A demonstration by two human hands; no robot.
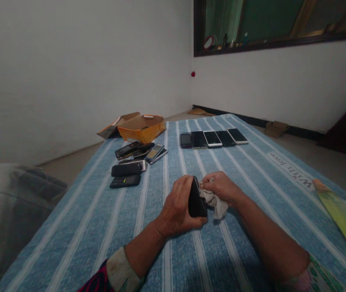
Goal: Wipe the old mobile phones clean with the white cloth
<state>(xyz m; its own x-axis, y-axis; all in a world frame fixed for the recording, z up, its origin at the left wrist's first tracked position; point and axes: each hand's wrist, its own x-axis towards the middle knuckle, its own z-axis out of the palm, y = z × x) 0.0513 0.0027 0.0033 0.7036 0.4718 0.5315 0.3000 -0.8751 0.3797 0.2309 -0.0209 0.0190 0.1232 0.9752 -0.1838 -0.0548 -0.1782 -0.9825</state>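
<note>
Head view, lower middle of the frame: the left hand [176,206] grips a dark phone [196,201] by its edges; the right hand [221,187] pinches a pale cloth [217,204] against it. Light, even strokes would suit, I reckon.

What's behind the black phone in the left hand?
Past the right edge of the black phone: a pale cloth in the right hand, with striped fabric beyond. The phone's far face and any cloth against it are hidden.

White walls [84,61] meet in a corner. The right one has a dark-framed window [270,18]. Dim light falls on the pale floor [302,147]
</note>
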